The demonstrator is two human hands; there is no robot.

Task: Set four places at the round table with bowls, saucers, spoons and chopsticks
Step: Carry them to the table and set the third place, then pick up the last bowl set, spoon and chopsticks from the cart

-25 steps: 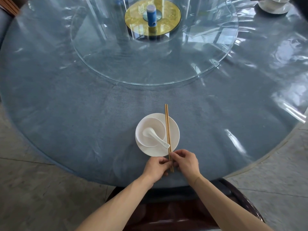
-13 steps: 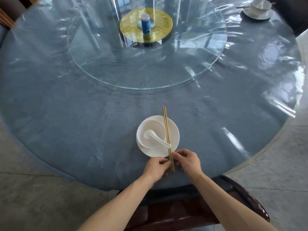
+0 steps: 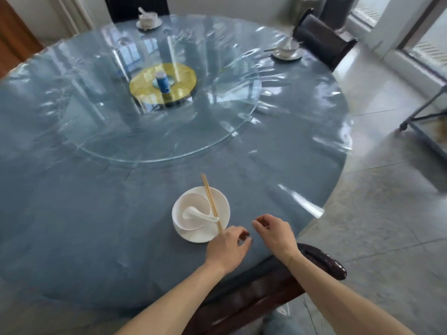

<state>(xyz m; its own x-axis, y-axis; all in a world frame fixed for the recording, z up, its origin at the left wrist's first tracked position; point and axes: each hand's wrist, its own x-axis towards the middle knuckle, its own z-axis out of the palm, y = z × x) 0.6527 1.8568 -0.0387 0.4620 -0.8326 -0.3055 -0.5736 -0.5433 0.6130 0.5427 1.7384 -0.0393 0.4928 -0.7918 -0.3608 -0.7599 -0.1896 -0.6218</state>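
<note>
At the near edge of the round table [image 3: 72, 226] lies a white saucer [image 3: 222, 204] with a white bowl [image 3: 191, 200] on its left part. A white spoon [image 3: 194, 213] rests in the bowl, handle pointing right. A pair of wooden chopsticks [image 3: 209, 197] lies across the saucer's right side, pointing away from me. The back of my left hand [image 3: 227, 245] covers their near end; its fingers are loosely curled with nothing seen between them. My right hand [image 3: 273, 232] hovers to the right, off the chopsticks and holding nothing. Two more settings stand at the far side [image 3: 148, 20] and far right [image 3: 287, 51].
A glass turntable [image 3: 169, 131] with a gold hub [image 3: 145, 89] and a blue bottle [image 3: 162, 81] fills the table's middle. A dark wooden chair [image 3: 321, 259] is tucked in below my arms. Another dark chair [image 3: 321, 37] stands behind the far-right setting. A metal trolley frame [image 3: 425, 112] stands on the floor at right.
Both hands pinched the chopsticks' near end before; now they have parted, the right hand moving off to the right. My head has lifted, bringing the far settings into view.
</note>
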